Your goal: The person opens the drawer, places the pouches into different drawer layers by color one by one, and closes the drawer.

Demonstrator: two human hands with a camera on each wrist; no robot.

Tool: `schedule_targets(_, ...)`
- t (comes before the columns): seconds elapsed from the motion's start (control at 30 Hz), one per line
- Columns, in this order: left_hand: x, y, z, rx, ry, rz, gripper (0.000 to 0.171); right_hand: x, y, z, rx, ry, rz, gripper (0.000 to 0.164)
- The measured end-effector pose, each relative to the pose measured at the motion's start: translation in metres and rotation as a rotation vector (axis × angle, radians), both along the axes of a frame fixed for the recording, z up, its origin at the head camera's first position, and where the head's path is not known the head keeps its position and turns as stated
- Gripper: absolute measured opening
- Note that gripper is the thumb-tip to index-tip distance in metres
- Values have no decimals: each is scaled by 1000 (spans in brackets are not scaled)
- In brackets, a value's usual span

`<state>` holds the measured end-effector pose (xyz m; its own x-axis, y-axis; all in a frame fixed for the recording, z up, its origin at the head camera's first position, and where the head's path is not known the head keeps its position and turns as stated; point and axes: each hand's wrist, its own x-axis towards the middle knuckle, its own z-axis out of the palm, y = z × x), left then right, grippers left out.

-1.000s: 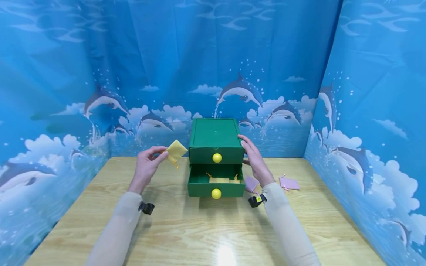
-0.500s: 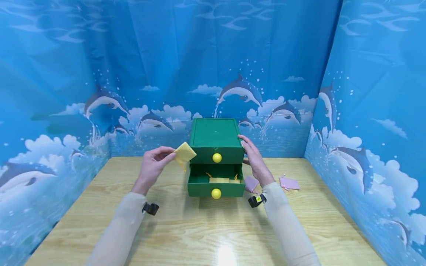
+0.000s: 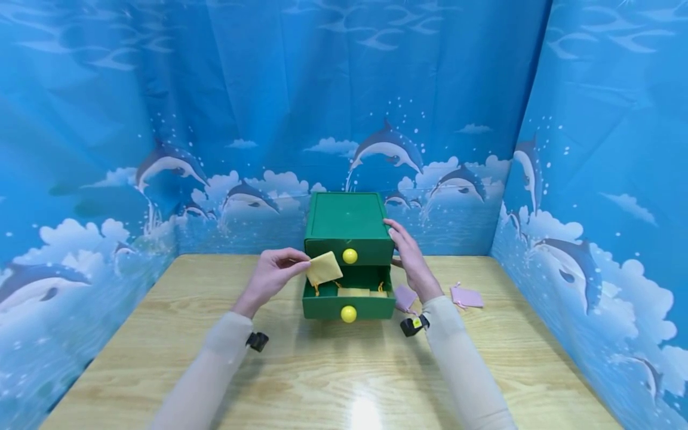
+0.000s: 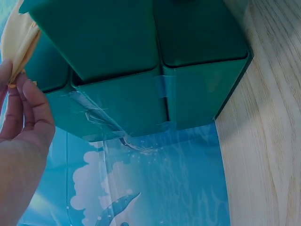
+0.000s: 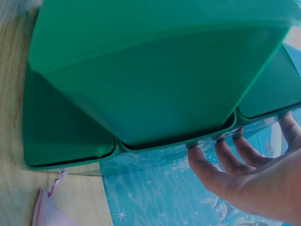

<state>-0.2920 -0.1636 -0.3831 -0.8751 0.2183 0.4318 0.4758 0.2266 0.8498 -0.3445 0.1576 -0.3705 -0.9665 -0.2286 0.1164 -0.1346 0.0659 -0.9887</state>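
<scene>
Between thumb and fingertips, my left hand (image 3: 272, 276) pinches a small yellow drawstring pouch (image 3: 324, 269). The pouch hangs tilted over the left part of a pulled-out green drawer (image 3: 322, 308), its orange cord dangling at the lower corner. Inside that drawer lie more yellow pouches (image 3: 353, 292) with orange cords. The drawer belongs to a green cabinet (image 3: 348, 216) with yellow ball knobs. My right hand (image 3: 412, 263) rests against the cabinet's right side; in the right wrist view its fingertips (image 5: 196, 154) touch the side wall with the fingers extended.
Two purple drawstring pouches lie on the wooden table (image 3: 301, 370): one (image 3: 405, 297) beside the drawer under my right wrist, another (image 3: 467, 297) farther right. The drawer above, with a yellow knob (image 3: 350, 256), is pushed in. A blue dolphin-print curtain (image 3: 242, 119) stands behind and at the sides.
My left hand has carried the yellow pouch rightward and slightly down, from left of the cabinet to over the pulled-out drawer. My right hand has stayed at the cabinet's side.
</scene>
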Motion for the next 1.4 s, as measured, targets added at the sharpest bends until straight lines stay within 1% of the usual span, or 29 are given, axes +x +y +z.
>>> schedule_targets(0.17,-1,2,1,-97,-8,-29,13,0,0,0,1,5,-1,50)
schedule_targets(0.37,-3,6,0,-203,28,-89,9,0,-1,0,6,0,-11,48)
schedule_targets(0.5,-3,10,-1,-271,40,-113,8,1,-1,0,2,4,-7,49)
schedule_targets(0.57,-3,12,-2,-290,36,-120,8,2,-2,1,-1,7,-2,50)
schedule_targets(0.8,-3,15,-4,-290,22,-115,9,2,-2,1,1,8,-1,51)
schedule_targets(1.03,-4,15,-5,-263,-1,-91,16,2,-2,1,4,11,-12,51)
schedule_targets(1.23,-4,14,-3,-251,4,-75,16,2,-2,1,-5,7,2,52)
schedule_targets(1.4,-1,16,-3,-232,-9,-50,11,1,-2,2,-14,-13,16,51)
